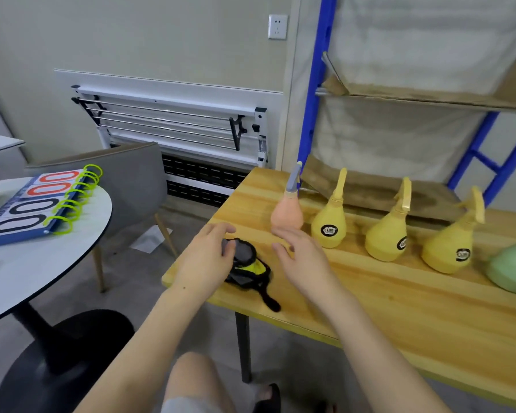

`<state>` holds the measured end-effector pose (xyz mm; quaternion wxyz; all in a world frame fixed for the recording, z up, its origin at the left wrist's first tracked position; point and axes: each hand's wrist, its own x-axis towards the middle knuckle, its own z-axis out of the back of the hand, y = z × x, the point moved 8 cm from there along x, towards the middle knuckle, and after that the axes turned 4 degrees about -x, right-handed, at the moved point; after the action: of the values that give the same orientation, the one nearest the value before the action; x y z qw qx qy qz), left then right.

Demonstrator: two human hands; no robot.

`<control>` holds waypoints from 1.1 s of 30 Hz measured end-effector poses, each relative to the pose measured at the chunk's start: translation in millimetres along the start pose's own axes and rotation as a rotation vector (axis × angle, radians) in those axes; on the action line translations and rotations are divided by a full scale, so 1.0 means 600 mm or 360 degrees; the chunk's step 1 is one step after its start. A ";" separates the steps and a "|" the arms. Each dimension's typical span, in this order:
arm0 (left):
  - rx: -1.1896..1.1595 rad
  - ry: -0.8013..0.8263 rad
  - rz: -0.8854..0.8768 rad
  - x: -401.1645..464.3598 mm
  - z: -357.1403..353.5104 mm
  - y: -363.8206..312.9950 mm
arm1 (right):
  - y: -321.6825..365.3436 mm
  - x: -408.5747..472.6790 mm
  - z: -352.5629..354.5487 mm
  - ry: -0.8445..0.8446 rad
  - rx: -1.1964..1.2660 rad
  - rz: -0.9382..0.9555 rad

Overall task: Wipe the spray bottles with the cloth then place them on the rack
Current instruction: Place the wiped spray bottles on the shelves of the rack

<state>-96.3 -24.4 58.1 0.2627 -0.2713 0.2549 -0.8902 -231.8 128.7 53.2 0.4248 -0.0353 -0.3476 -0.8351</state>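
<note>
1. Head view looks down on a wooden table (370,293) that fills the lower right of the frame.
2. Near the table's left corner lies the cloth (248,268), a crumpled black, grey and yellow bundle with a black strap trailing toward the table's front edge.
3. Just left of centre, the left hand (207,257) rests on the cloth's left side, fingers loosely bent over it; whether they actually grip the fabric cannot be told.
4. At centre, the right hand (303,257) hovers just right of the cloth, fingers spread and relaxed, holding nothing.
5. Just above the right hand stands the peach spray bottle (288,214), upright, with a grey nozzle.
6. To its right, in a row running toward the right edge, stand three yellow spray bottles (329,229), (385,241), (447,253), upright and apart from one another.
7. At the right edge a green bottle (513,269) is partly cut off.
8. Behind the bottles, upper right, rises the blue rack (313,84) with brown shelves.
9. At left sits a round white table (57,263) bearing a flip scoreboard (33,204) with green rings.
</note>
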 end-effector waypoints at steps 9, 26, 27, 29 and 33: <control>-0.0129 0.0008 -0.0104 0.105 -0.078 -0.118 | -0.075 0.036 0.181 -0.0833 -0.0043 -0.0131; -0.0166 0.0069 0.0124 0.218 -0.199 -0.120 | -0.168 0.128 0.155 -0.0351 -0.0381 -0.0606; -0.0181 0.0076 0.0121 0.219 -0.202 -0.121 | -0.170 0.131 0.157 -0.0339 -0.0384 -0.0616; -0.0193 0.0073 0.0122 0.217 -0.207 -0.126 | -0.175 0.136 0.159 -0.0325 -0.0352 -0.0629; -0.0088 0.0037 0.0104 0.212 -0.215 -0.147 | -0.185 0.141 0.158 -0.0321 -0.0243 -0.0633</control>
<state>-295.8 3.2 61.5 0.2812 -0.2597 0.2912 -0.8768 -389.3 172.6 93.6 0.2112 -0.0814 -0.3243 -0.9185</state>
